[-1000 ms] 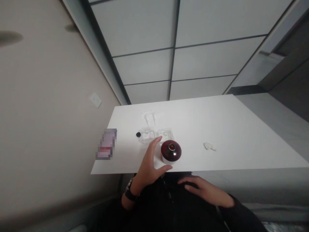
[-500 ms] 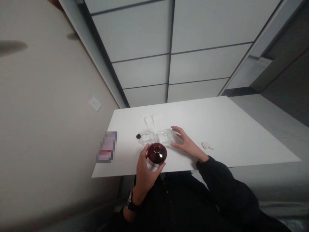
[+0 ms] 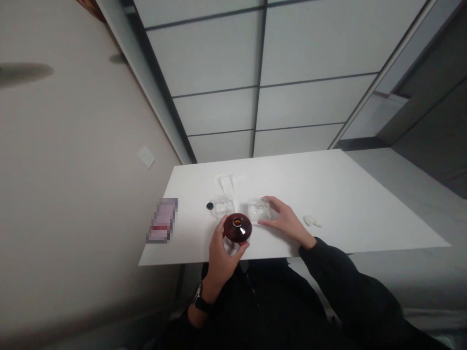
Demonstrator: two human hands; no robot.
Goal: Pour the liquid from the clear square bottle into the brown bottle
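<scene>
My left hand [image 3: 225, 255] is closed around a small, round, glossy dark-red bottle [image 3: 238, 229], upright with its narrow mouth facing up. Fingers of my right hand [image 3: 280, 218] reach around a clear plastic box [image 3: 258, 210], thumb at the near side and fingertips at the far side. A second clear plastic box [image 3: 223, 205] lies just beyond the bottle. Beside that box rests a small round black cap [image 3: 209, 206]. Farther back are white, thin-stemmed pieces [image 3: 226, 183] whose kind I cannot make out.
A white table [image 3: 328, 194] stands between the wall and the panelled sliding doors [image 3: 299, 107]. At its left edge lies a blurred-out pinkish item [image 3: 163, 219]. A small crumpled white piece [image 3: 311, 221] sits right of my right hand. A wall socket [image 3: 146, 157] is at left.
My right hand has closed in on the clear box, which has shifted right, away from the other box. The bottle stays in my left hand, nearly in place.
</scene>
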